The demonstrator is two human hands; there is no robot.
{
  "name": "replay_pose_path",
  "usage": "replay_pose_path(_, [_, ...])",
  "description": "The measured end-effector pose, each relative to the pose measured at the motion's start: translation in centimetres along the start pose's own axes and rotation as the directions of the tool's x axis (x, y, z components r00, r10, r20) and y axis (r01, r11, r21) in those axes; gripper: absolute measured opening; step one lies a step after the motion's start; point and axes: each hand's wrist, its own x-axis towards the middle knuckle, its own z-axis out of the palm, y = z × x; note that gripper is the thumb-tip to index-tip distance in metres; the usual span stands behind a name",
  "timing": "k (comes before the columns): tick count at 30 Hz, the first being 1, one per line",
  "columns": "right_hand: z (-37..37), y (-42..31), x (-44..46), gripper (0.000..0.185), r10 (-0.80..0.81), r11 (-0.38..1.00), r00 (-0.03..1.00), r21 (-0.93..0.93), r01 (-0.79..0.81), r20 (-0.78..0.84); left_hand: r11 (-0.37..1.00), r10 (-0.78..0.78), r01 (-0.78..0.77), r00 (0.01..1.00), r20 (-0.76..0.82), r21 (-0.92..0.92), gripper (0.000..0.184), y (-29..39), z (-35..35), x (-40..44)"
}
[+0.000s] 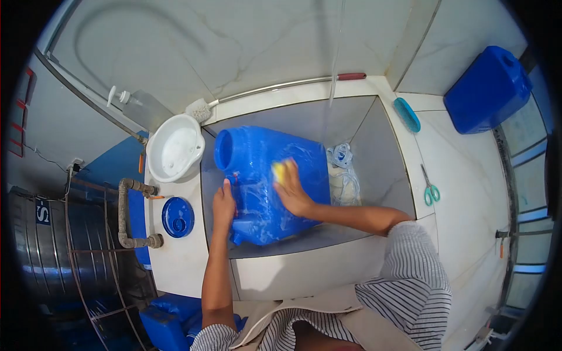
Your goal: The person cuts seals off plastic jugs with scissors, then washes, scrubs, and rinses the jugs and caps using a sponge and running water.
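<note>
A large blue plastic jerrycan lies on its side in the grey sink basin, its round open mouth facing left. White suds streak its upper face. My right hand presses a yellow sponge against that soapy face, fingers closed over it. At the jerrycan's left end, below the mouth, my left hand grips it; the fingertips are partly hidden. Wet, pale bluish cloth or netting lies in the basin to the right of the jerrycan.
Left of the basin are a white tub, a pump bottle and a blue lid. A long-handled brush lies along the back ledge. On the right are a teal brush, scissors and another blue jerrycan.
</note>
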Motion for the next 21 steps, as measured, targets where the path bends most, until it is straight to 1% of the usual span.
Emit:
replay_pose_path(1, [-1.2, -2.6, 4.0, 0.056, -0.069, 0.997, 0.994, -0.043, 0.066, -0.086, 0.998, 0.058, -0.059, 0.998, 0.026, 0.025, 0.054, 0.7, 0.3, -1.0])
replay_pose_path(2, [-3.0, -4.0, 7.5, 0.050, -0.152, 0.981, 0.983, -0.135, 0.137, -0.108, 0.992, 0.115, -0.118, 0.992, 0.054, 0.051, 0.052, 1.1, 0.6, -1.7])
replay_pose_path(3, [-4.5, -4.4, 10.9, 0.046, -0.230, 0.954, 0.965, -0.226, 0.198, -0.125, 0.990, 0.126, -0.129, 0.991, 0.055, 0.058, 0.052, 1.2, 0.5, -2.1])
replay_pose_path(4, [-5.8, -3.3, 13.7, 0.043, -0.106, 0.994, 0.989, -0.026, 0.109, 0.101, 0.950, 0.273, -0.283, 0.958, 0.087, 0.132, 0.050, 1.0, 0.4, -2.4])
replay_pose_path(5, [-7.4, -1.5, 15.3, 0.041, -0.025, 0.989, 0.938, 0.146, -0.027, 0.345, 0.884, 0.408, -0.426, 0.904, 0.128, 0.192, 0.048, 0.8, 0.5, -2.6])
replay_pose_path(6, [-8.3, 0.9, 15.2, 0.040, 0.033, 0.966, 0.912, 0.221, -0.134, 0.410, 0.817, 0.481, -0.512, 0.859, 0.178, 0.264, 0.047, 0.3, 0.2, -2.5])
replay_pose_path(7, [-9.1, 3.6, 14.6, 0.040, 0.080, 0.927, 0.876, 0.287, -0.241, 0.476, 0.814, 0.485, -0.517, 0.856, 0.180, 0.265, 0.047, 0.4, 0.0, -2.3])
replay_pose_path(8, [-10.5, 5.8, 13.1, 0.040, 0.195, 0.875, 0.787, 0.259, -0.410, 0.585, 0.683, 0.602, -0.652, 0.758, 0.251, 0.330, 0.045, 0.7, -0.1, -2.2])
replay_pose_path(9, [-11.6, 8.0, 11.0, 0.039, 0.297, 0.796, 0.665, 0.207, -0.569, 0.685, 0.529, 0.689, -0.759, 0.645, 0.331, 0.380, 0.043, 0.7, -0.3, -2.3])
replay_pose_path(10, [-11.4, 11.1, 9.3, 0.039, 0.238, 0.894, 0.624, 0.082, -0.439, 0.744, 0.533, 0.689, -0.757, 0.647, 0.326, 0.377, 0.043, 1.0, -0.4, -2.2])
replay_pose_path(11, [-11.0, 13.1, 8.3, 0.039, 0.189, 0.960, 0.570, -0.030, -0.277, 0.799, 0.366, 0.695, -0.848, 0.523, 0.493, 0.383, 0.041, 1.9, -0.4, -1.7])
replay_pose_path(12, [-9.6, 12.2, 8.2, 0.039, 0.187, 0.962, 0.571, -0.032, -0.270, 0.799, 0.189, 0.657, -0.915, 0.387, 0.647, 0.356, 0.039, 3.0, -0.4, -1.1])
replay_pose_path(13, [-7.1, 10.5, 8.1, 0.040, 0.082, 0.979, 0.679, 0.067, -0.191, 0.729, 0.193, 0.656, -0.915, 0.389, 0.647, 0.355, 0.039, 4.6, -0.1, -1.0])
replay_pose_path(14, [-5.1, 9.2, 7.8, 0.041, -0.019, 0.981, 0.770, 0.160, -0.108, 0.637, 0.110, 0.652, -0.912, 0.366, 0.664, 0.395, 0.035, 6.4, 0.3, -1.2])
replay_pose_path(15, [-5.0, 7.8, 8.2, 0.041, -0.013, 0.980, 0.771, 0.162, -0.118, 0.637, 0.024, 0.646, -0.904, 0.340, 0.684, 0.428, 0.032, 7.5, 0.9, -1.3])
replay_pose_path(16, [-6.1, 5.9, 9.2, 0.042, 0.017, 0.888, 0.786, 0.352, -0.296, 0.618, 0.023, 0.644, -0.906, 0.337, 0.687, 0.422, 0.032, 7.8, 1.7, -1.0])
replay_pose_path(17, [-7.2, 4.6, 10.0, 0.043, 0.048, 0.733, 0.797, 0.521, -0.438, 0.603, 0.104, 0.801, -0.822, 0.403, 0.443, 0.560, 0.035, 7.7, 2.7, -0.3])
replay_pose_path(18, [-7.9, 4.2, 8.5, 0.043, 0.259, 0.587, 0.816, 0.586, -0.558, 0.517, 0.220, 0.896, -0.720, 0.416, 0.156, 0.658, 0.043, 7.2, 3.6, 0.6])
replay_pose_path(19, [-6.1, 8.6, 6.2, 0.042, 0.339, 0.685, 0.812, 0.467, -0.560, 0.476, 0.216, 0.897, -0.721, 0.412, 0.157, 0.659, 0.043, 5.3, 4.5, 2.6])
replay_pose_path(20, [-4.3, 13.1, 3.9, 0.041, 0.417, 0.756, 0.801, 0.325, -0.568, 0.430, 0.505, 0.790, -0.647, 0.613, -0.004, 0.572, 0.050, 2.6, 5.3, 5.5])
replay_pose_path(21, [-2.6, 17.4, 1.6, 0.040, 0.491, 0.793, 0.783, 0.176, -0.583, 0.381, 0.746, 0.609, -0.506, 0.781, -0.137, 0.433, 0.058, 0.9, 5.2, 7.7])
